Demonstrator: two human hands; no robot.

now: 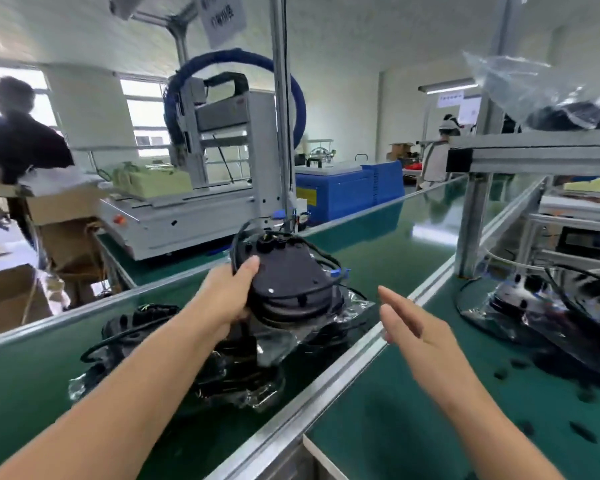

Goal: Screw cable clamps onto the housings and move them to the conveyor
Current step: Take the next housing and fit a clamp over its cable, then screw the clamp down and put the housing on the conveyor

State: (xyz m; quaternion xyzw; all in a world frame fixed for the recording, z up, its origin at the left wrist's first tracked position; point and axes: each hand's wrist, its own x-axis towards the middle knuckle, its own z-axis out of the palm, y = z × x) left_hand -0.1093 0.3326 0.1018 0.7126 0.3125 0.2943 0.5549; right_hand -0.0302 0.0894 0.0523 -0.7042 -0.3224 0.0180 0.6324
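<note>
The housing (288, 271) in hand is a round, dark, dome-like part with a flat tilted top face, a small white dot near its front edge and a black fitting at its far edge; black cable loops around its rim and a blue connector shows at its right side. It sits tilted above the green conveyor (378, 244), over clear plastic wrapping. Below and to the left, more dark housings (187, 358) with black cables lie bunched on the belt in crinkled clear bags. On the green bench to the right, another housing (520, 292) rests on plastic, ringed by black cable.
</note>
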